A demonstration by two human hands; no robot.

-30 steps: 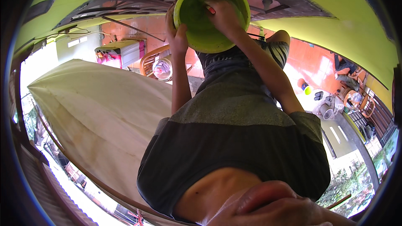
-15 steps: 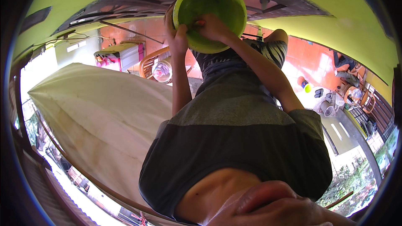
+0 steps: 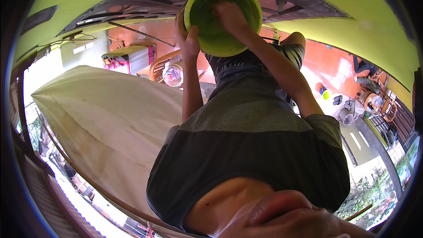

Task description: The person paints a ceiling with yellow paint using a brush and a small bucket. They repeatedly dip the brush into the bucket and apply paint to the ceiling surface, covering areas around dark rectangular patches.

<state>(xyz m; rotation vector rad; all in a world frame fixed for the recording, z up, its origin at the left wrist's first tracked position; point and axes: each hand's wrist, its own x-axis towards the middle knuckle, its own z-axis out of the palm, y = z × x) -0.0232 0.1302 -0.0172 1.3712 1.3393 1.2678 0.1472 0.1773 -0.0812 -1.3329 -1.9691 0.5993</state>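
A lime-green plastic bucket [image 3: 254, 26] is held up in front of me, its mouth facing me. My left hand [image 3: 187, 35] grips its left rim, thumb inside and fingers round the outer wall. Inside the bucket is my right hand [image 3: 231, 17], bent closed around something with a small orange-red part. Most of that object is hidden by the hand and the dark green interior, so its kind does not show.
Beyond the bucket stand a lime-green wall [image 3: 304, 31] and a dark frame [image 3: 132, 6]. A large beige cover [image 3: 110, 114] spreads at my left, near a wooden chair [image 3: 156, 68]. A small bucket [image 3: 324, 92], dark slippers [image 3: 337, 100] and another person [image 3: 368, 79] are at right.
My right hand has moved upward and a little right inside the bucket, and less of the orange-red part shows. The bucket and left hand have shifted slightly right in the picture.
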